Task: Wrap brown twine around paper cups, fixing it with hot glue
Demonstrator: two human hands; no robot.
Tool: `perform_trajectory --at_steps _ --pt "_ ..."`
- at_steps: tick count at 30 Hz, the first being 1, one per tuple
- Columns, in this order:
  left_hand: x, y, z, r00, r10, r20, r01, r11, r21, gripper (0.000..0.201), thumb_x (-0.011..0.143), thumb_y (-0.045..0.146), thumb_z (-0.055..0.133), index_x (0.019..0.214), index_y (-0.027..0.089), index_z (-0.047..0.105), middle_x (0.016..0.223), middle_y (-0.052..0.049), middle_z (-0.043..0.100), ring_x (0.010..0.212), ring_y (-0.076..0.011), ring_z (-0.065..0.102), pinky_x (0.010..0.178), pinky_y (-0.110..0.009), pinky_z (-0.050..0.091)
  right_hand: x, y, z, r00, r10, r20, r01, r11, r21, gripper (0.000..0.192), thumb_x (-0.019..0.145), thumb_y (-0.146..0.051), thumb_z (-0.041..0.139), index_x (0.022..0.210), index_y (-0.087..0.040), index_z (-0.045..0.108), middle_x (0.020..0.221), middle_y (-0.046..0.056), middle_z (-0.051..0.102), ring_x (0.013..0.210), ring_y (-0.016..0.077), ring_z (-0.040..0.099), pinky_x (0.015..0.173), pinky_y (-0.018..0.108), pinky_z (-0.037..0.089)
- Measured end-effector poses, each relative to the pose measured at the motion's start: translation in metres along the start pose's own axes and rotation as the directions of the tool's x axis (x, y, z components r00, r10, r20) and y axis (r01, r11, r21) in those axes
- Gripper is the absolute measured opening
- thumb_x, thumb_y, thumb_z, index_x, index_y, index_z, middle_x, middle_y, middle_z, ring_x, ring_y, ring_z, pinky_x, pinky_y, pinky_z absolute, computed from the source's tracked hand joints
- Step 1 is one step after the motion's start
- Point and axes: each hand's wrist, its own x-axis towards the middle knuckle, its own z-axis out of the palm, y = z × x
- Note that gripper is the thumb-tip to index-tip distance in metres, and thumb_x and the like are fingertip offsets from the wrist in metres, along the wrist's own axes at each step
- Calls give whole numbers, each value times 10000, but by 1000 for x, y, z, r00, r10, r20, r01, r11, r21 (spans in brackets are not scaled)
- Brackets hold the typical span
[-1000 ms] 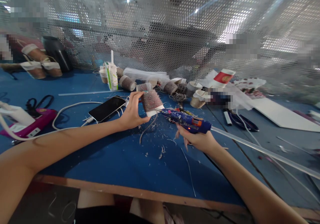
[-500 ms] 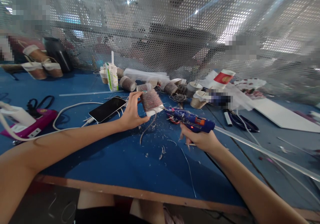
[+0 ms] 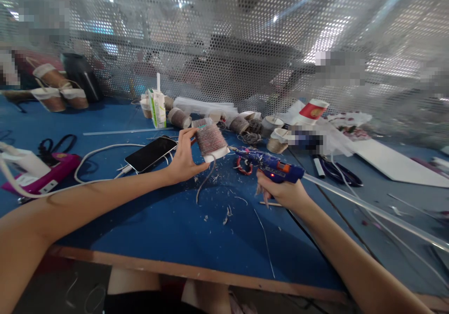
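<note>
My left hand (image 3: pixel 183 157) holds up a paper cup wrapped in reddish-brown twine (image 3: pixel 211 142), tilted on its side above the blue table (image 3: pixel 164 220); a loose end of twine hangs from it. My right hand (image 3: pixel 280 193) grips a blue hot glue gun (image 3: pixel 271 165) with an orange trigger part and a long clear glue stick (image 3: pixel 368 208) trailing to the right. The gun's nozzle points left, a short gap from the cup's white rim.
A phone (image 3: pixel 150 153) on a white cable lies left of the cup. Behind stand a juice carton (image 3: pixel 157 107), several wrapped cups (image 3: pixel 242 123), a red paper cup (image 3: pixel 313 110) and scissors (image 3: pixel 338 171). A pink device (image 3: pixel 42 176) sits far left. A perforated metal screen closes the back.
My right hand has drawn the glue gun to the right and slightly up, away from the cup. The left hand with the cup has stayed nearly still.
</note>
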Motion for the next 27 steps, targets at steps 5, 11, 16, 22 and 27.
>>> perform_trajectory --at_steps 5,11,16,22,27 --pt "0 -1 0 1000 5 0 -5 1000 6 854 655 183 772 1360 233 292 1276 -122 403 1227 -289 476 984 -475 562 -3 -12 1 1000 7 8 -7 1000 7 364 630 -417 666 399 -239 450 271 -24 445 233 131 432 299 264 428" --pt "1 0 1 999 16 -28 -15 999 38 849 614 163 772 1338 222 331 1229 -105 433 1171 -280 492 954 -476 570 -14 -40 4 996 -6 86 6 1000 4 289 633 -326 649 417 -234 481 329 -18 506 307 130 491 341 251 439" --pt "2 2 0 999 35 -22 -33 998 56 856 610 150 776 1335 230 329 1239 -104 431 1178 -277 489 950 -455 576 -17 -43 9 993 -30 114 29 999 12 291 636 -296 618 426 -245 423 329 -32 473 303 113 460 331 242 391" --pt "2 1 1 999 25 -40 -23 999 41 838 635 167 763 1340 232 316 1254 -106 411 1200 -272 481 971 -456 568 -15 -36 7 998 0 63 0 1000 -1 268 642 -304 620 440 -232 458 334 -21 490 316 126 484 345 247 426" --pt "0 -4 1 999 31 -44 -31 999 -11 826 662 240 783 1346 225 320 1262 -119 401 1220 -285 475 977 -470 560 -11 -33 3 996 86 15 -86 996 -15 262 628 -296 617 423 -226 470 325 -17 490 307 130 480 348 256 438"
